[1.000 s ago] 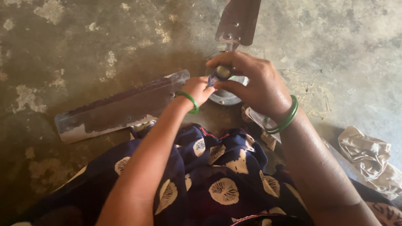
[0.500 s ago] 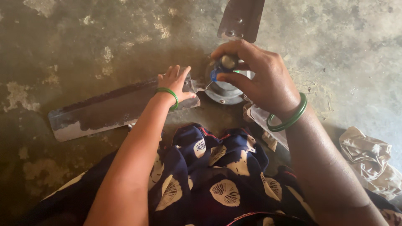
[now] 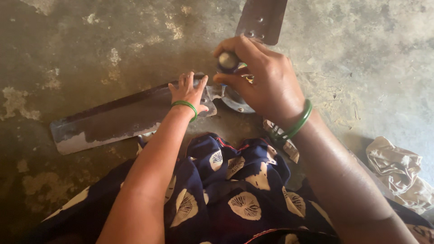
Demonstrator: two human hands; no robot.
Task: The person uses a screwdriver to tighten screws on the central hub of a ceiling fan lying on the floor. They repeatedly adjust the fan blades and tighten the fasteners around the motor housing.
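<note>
A ceiling fan lies on the concrete floor, its round hub (image 3: 235,101) mostly hidden under my right hand. One dusty brown blade (image 3: 122,117) stretches to the left, another blade (image 3: 262,18) points away at the top. My left hand (image 3: 189,92) rests flat on the inner end of the left blade, fingers spread. My right hand (image 3: 262,81) is closed around a dark cylindrical tool handle (image 3: 227,61) held upright over the hub. Both wrists wear green bangles.
My lap is covered by dark blue cloth with cream leaf prints (image 3: 235,190). A crumpled beige rag (image 3: 398,171) lies on the floor at the right. A third blade end (image 3: 282,142) shows under my right wrist. The floor (image 3: 370,58) is stained concrete.
My left hand left the hub and moved left, opening flat onto the blade. My right hand stayed on the tool handle over the hub. The view drifted slightly.
</note>
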